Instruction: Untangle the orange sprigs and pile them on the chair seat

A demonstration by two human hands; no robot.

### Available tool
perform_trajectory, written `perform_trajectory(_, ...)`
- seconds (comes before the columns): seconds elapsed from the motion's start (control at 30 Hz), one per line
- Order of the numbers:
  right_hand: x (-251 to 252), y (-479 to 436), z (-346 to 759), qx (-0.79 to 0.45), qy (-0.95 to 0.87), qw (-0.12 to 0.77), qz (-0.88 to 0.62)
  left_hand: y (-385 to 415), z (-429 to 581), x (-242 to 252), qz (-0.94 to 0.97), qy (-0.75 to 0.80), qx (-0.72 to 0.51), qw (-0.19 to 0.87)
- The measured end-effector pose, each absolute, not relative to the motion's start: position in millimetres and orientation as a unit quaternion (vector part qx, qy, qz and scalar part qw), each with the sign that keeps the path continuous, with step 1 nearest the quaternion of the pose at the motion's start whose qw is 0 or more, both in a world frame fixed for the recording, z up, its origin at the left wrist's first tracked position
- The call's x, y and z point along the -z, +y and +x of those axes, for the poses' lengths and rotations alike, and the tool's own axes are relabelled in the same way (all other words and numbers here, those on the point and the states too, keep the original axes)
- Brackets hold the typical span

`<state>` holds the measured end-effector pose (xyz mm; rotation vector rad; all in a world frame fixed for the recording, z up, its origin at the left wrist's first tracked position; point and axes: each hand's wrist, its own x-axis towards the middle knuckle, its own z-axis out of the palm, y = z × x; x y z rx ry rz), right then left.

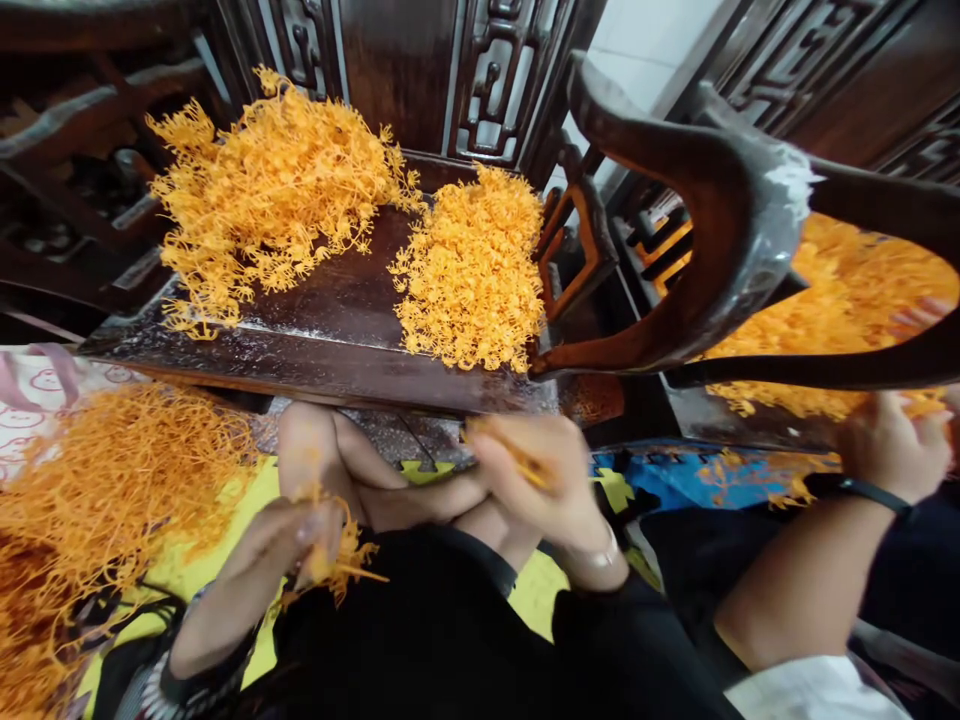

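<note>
My left hand (304,535), low at the left of my lap, is closed on a small bunch of orange branching plastic strands (341,560). A thin straight piece sticks out of the bunch to the right. My right hand (536,480) is raised over my crossed legs with its fingers curled. An orange-yellow thing with a dark part shows in it, but blur hides its kind. In front of me a dark wooden chair seat (330,310) bears a loose heap of orange curly-ended strands (277,190) at the left and a tighter pile (476,270) at the right.
Thin orange strands (135,470) lie heaped at my left beside a printed white bag (37,400). A curved wooden armrest (720,250) rises at the right. Beyond it another person's hand (892,445) is near more orange pieces (847,290). Yellow matting (536,595) lies under me.
</note>
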<state>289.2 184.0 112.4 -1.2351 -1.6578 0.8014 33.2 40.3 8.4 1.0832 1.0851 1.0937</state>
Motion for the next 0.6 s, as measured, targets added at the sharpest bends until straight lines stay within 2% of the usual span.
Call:
perform_trajectory(0.07,-87,205,264,-0.322,-0.721,0.405,-0.461,51,41,-12,0.363,0.432,-0.548,0.617)
perform_trajectory(0.1,-76,219,255,-0.279,-0.785,0.341,-0.436,58,46,-15,0.331,0.398,-0.578,0.631)
perform_trajectory(0.13,-68,236,250,-0.211,-0.808,0.314,-0.451,65,51,-19,0.309,0.364,-0.601,0.641)
perform_trajectory(0.23,-56,294,253,-0.048,-0.784,0.302,-0.541,86,61,-29,0.285,0.284,-0.646,0.649)
perform_trajectory(0.3,-51,326,263,0.009,-0.748,0.317,-0.582,98,63,-35,0.269,0.266,-0.666,0.643)
perform_trajectory(0.6,-27,350,277,-0.063,-0.661,0.341,-0.665,117,62,-44,0.219,0.216,-0.696,0.649)
